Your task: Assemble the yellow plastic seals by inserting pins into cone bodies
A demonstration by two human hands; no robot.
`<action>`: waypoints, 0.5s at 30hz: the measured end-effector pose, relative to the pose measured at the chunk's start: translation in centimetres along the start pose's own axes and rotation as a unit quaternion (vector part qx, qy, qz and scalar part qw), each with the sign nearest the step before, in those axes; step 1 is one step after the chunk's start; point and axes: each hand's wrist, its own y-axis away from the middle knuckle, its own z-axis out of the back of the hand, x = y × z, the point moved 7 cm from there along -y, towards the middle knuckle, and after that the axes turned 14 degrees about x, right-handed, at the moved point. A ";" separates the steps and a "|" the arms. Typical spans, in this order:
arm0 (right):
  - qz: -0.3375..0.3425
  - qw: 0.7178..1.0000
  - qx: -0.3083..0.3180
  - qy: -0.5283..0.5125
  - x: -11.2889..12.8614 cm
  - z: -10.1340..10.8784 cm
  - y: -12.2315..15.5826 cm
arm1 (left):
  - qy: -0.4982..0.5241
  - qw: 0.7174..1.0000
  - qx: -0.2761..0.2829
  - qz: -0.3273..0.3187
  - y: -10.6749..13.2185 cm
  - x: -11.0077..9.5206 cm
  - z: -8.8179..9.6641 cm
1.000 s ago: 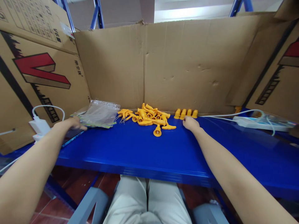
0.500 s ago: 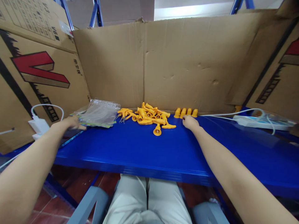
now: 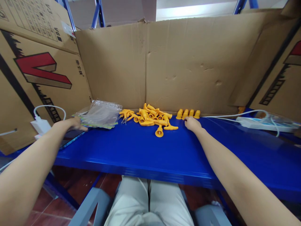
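Observation:
My left hand (image 3: pixel 76 123) is at the left, over a dark flat device (image 3: pixel 71 135) and against the near edge of a stack of clear plastic bags (image 3: pixel 100 113). Its thumb sticks out to the right, apart from the fingers, which are partly hidden. On the right, my right hand (image 3: pixel 193 125) rests on the blue table with its fingers curled, right in front of a short row of yellow cup-shaped pieces (image 3: pixel 191 113). Whatever its fingers hold is hidden. Between the hands lies a pile of yellow plastic pieces (image 3: pixel 152 116), some with bell-shaped open ends.
Small yellow pieces with metal chains (image 3: pixel 127 113) lie beside the bags. A white charger with a cable (image 3: pixel 41 125) stands far left, a white power strip (image 3: pixel 265 124) far right. Cardboard walls (image 3: pixel 183 66) enclose the blue table (image 3: pixel 131 147) at the back and sides.
The whole view has shifted very slightly. Both hands keep their places, the left by the bags and the right by the row of yellow pieces.

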 end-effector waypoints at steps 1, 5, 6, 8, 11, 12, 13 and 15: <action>0.000 1.000 0.001 0.001 0.0 0.0 0.0 | -0.003 1.000 0.002 -0.001 0.1 -0.1 0.0; -0.003 1.000 0.003 0.005 -0.1 -0.1 -0.2 | -0.006 1.000 -0.008 -0.001 0.2 -0.1 0.2; -0.004 1.000 0.004 0.004 -0.1 -0.1 -0.2 | -0.006 1.000 -0.009 -0.004 0.1 -0.1 0.1; -0.006 1.000 0.007 0.001 -0.1 -0.1 -0.1 | -0.011 1.000 -0.007 -0.004 0.1 -0.1 0.1; -0.003 1.000 0.007 -0.010 0.0 0.0 0.0 | -0.020 1.000 -0.008 0.002 0.3 -0.2 0.2; -0.001 1.000 0.007 -0.015 0.0 0.0 0.1 | -0.022 1.000 -0.010 0.002 0.4 -0.2 0.2; 0.000 1.000 0.007 -0.019 0.0 0.0 0.1 | -0.023 1.000 -0.009 0.000 0.4 -0.3 0.2; -0.001 1.000 0.009 -0.023 -0.2 -0.2 -0.1 | -0.017 1.000 -0.009 -0.010 0.4 -0.5 0.1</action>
